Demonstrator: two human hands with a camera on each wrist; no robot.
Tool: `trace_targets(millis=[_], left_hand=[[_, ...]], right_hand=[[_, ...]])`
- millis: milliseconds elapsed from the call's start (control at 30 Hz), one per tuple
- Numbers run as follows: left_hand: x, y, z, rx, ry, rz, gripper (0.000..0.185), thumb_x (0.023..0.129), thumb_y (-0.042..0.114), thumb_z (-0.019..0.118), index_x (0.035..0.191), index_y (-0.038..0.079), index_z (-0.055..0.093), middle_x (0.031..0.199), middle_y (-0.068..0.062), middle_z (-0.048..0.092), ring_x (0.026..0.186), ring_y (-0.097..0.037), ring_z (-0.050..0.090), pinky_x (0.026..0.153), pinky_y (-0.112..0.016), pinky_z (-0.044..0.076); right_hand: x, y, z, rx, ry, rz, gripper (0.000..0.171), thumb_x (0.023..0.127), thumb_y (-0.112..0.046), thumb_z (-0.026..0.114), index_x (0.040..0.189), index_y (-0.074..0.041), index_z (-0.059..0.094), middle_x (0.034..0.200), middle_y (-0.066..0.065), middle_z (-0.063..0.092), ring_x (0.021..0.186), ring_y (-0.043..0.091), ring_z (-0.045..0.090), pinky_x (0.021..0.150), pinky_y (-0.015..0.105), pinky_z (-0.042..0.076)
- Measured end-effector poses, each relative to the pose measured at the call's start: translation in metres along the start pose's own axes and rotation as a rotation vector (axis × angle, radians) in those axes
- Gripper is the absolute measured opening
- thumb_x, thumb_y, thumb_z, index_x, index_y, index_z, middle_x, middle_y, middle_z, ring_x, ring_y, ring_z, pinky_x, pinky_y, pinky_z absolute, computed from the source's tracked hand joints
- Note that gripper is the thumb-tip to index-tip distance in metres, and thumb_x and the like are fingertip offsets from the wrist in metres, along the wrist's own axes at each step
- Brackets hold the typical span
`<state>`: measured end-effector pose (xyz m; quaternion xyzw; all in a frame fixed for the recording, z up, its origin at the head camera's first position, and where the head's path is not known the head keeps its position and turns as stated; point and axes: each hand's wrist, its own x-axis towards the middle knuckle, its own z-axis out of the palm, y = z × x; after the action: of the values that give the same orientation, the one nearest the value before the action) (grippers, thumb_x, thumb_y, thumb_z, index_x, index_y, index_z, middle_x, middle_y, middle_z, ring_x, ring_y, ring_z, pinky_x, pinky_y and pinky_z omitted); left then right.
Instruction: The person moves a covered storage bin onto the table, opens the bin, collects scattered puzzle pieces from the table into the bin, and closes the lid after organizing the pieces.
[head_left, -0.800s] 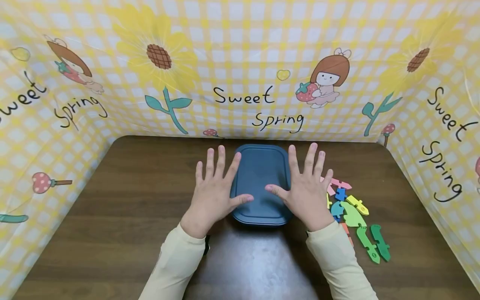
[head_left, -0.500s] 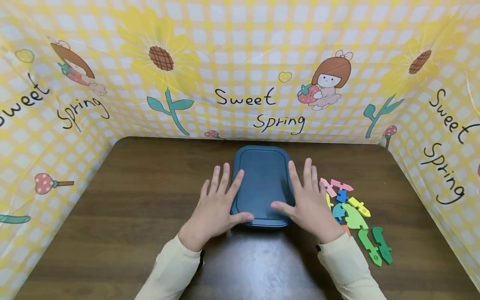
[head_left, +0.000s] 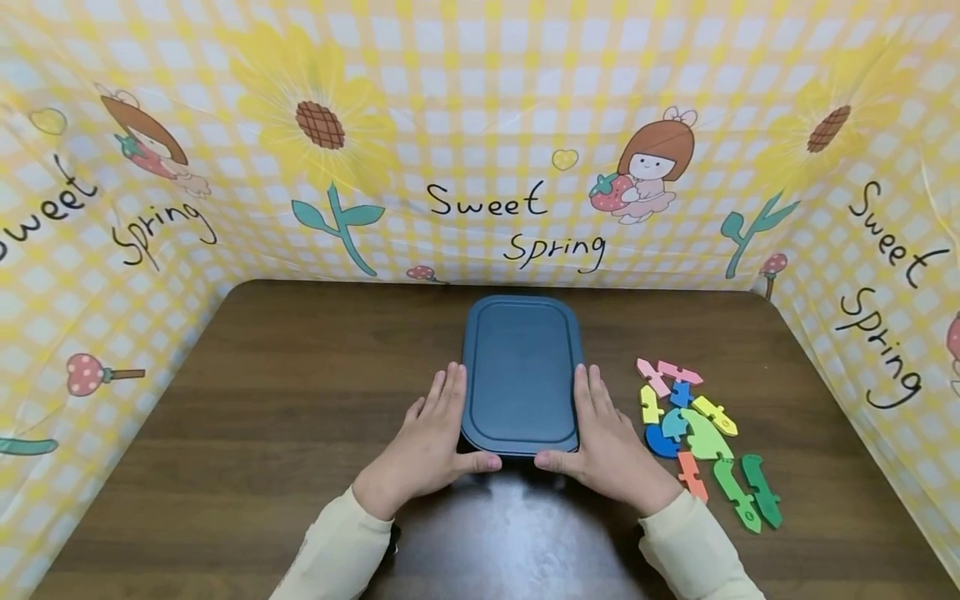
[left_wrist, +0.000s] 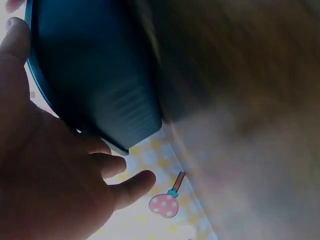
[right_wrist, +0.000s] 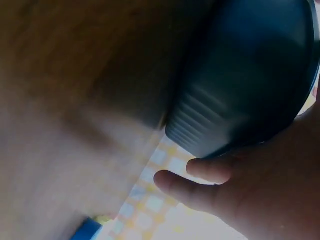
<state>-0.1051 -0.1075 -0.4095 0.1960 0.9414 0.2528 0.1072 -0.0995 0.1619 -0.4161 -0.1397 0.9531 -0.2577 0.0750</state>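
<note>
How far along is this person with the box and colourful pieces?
Looks done: the left hand and right hand flank the blue storage box, fingers straight along its long sides. In hand: they seem to be steadying it; neither curls round it. Left, perhaps: opening it, since the lid is on, and dealing with the puzzle pieces lying loose on the table.

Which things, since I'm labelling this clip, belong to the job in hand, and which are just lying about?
In the job, it seems:
- dark blue, rounded-rectangular, plastic-looking lidded box
- left hand, at its left side
- right hand, at its right side

Lying about, apparently:
- flat, multicoloured, notched pieces, held by neither hand
- yellow-and-white checked printed cloth, just backdrop
</note>
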Motion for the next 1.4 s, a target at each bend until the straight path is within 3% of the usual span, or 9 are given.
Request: trace_targets(millis=[267,400,567,800,1100,1400], left_hand=[[0.001,0.001,0.006,-0.192,-0.014,-0.036,0.124,0.087,0.056,0.074,0.159,0.005,-0.012,0.165,-0.010,-0.015,0.152,-0.028,-0.007,0.114,-0.062,0.015],[0.002,0.001,0.007,-0.196,-0.018,-0.024,0.125,0.086,0.056,0.075,0.159,0.006,-0.012,0.166,-0.011,-0.015,0.152,-0.025,-0.008,0.114,-0.062,0.016],[0.007,-0.004,0.006,-0.206,-0.017,0.001,0.132,0.081,0.052,0.083,0.160,0.007,-0.013,0.166,-0.012,-0.015,0.152,-0.023,-0.008,0.114,-0.061,0.017],[0.010,-0.006,0.005,-0.253,-0.022,-0.011,0.135,0.079,0.052,0.084,0.160,0.010,-0.016,0.167,-0.012,-0.014,0.152,-0.023,-0.005,0.116,-0.056,0.018],[0.011,-0.006,0.007,-0.232,0.010,-0.011,0.134,0.078,0.058,0.083,0.161,0.011,-0.012,0.167,-0.011,-0.010,0.151,-0.021,0.000,0.117,-0.048,0.020],[0.011,-0.007,0.007,-0.224,0.021,-0.006,0.134,0.077,0.060,0.082,0.161,0.012,-0.011,0.168,-0.010,-0.010,0.151,-0.018,0.000,0.117,-0.045,0.020]], right_hand=[[0.001,0.007,0.000,0.136,-0.023,-0.027,0.136,0.076,-0.062,0.082,0.161,-0.006,-0.008,0.167,0.015,-0.007,0.152,0.035,0.008,0.109,0.062,0.029],[0.002,0.012,-0.001,0.193,-0.023,-0.028,0.138,0.075,-0.058,0.085,0.161,-0.009,-0.011,0.168,0.014,-0.007,0.151,0.036,0.012,0.112,0.055,0.029],[0.003,0.014,-0.003,0.233,-0.024,-0.040,0.139,0.075,-0.056,0.086,0.161,-0.011,-0.013,0.168,0.014,-0.008,0.151,0.036,0.012,0.112,0.055,0.029],[0.005,0.017,-0.002,0.270,-0.037,-0.053,0.140,0.074,-0.053,0.087,0.160,-0.013,-0.016,0.167,0.015,-0.010,0.151,0.033,0.011,0.113,0.053,0.028],[0.007,0.019,-0.001,0.266,-0.009,-0.050,0.141,0.071,-0.057,0.088,0.162,-0.013,-0.010,0.168,0.011,-0.003,0.149,0.033,0.022,0.111,0.053,0.032],[0.007,0.017,-0.003,0.262,-0.008,-0.033,0.141,0.070,-0.060,0.087,0.162,-0.014,-0.009,0.168,0.011,-0.001,0.149,0.031,0.023,0.110,0.052,0.033]])
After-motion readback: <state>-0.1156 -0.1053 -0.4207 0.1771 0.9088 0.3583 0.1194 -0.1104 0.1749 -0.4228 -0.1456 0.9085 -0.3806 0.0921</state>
